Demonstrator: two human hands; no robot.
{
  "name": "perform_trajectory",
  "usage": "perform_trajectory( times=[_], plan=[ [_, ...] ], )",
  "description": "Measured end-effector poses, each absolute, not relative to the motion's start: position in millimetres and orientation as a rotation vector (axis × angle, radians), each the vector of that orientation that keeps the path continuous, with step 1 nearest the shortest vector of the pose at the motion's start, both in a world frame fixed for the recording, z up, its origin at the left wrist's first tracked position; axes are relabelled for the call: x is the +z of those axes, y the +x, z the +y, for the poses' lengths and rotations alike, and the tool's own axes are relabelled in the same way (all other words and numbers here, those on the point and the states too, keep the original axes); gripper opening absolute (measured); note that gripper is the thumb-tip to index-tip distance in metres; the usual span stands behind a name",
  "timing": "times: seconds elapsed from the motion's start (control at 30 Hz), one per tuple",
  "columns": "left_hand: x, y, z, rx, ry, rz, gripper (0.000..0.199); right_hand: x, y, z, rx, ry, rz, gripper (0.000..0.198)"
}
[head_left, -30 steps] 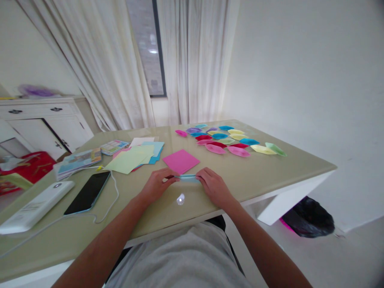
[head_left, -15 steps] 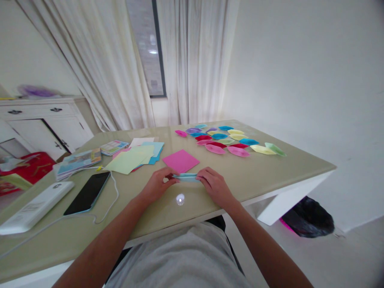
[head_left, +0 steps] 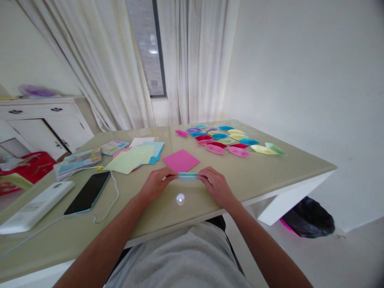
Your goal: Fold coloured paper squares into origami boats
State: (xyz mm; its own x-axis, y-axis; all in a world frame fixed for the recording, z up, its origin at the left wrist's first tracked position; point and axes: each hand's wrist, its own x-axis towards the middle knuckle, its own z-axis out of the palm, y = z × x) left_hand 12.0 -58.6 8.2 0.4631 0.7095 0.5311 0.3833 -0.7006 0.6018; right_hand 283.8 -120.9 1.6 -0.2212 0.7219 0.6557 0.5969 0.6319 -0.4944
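Observation:
A narrow strip of folded light blue paper (head_left: 188, 176) is stretched level between my two hands, just over the table. My left hand (head_left: 157, 184) pinches its left end between thumb and fingers. At the other end, my right hand (head_left: 214, 184) grips the paper the same way; the fingers cover both tips. Right behind the strip lies a flat square of pink paper (head_left: 181, 161), turned cornerwise. Farther back on the right, several folded paper boats (head_left: 219, 136) in pink, red, blue, yellow, green and purple sit in loose rows.
Loose coloured sheets (head_left: 132, 158) lie left of the pink square, with booklets (head_left: 79, 162) beyond them. A black-screened phone (head_left: 87, 193), a white power bank (head_left: 37, 208) and a white cable (head_left: 115, 196) occupy the table's left side. A black bag (head_left: 310, 218) rests on the floor at right.
My left hand has shifted slightly right along the folded paper and its fingers have closed more tightly at the end. My right hand stays nearly in place.

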Motion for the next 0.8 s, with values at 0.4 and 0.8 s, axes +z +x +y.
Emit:
perform_trajectory(
  times=[0.4,0.8],
  plan=[
    [11.6,9.8,-59.3,1.089,2.247,0.966,0.024,5.2,285.2,-120.6,0.199,-1.069,-1.857,0.013],
    [10.9,2.8,-55.5,1.144,2.151,1.011,0.023,6.3,285.5,-120.9,0.290,-1.065,-1.801,0.011]
  ],
)
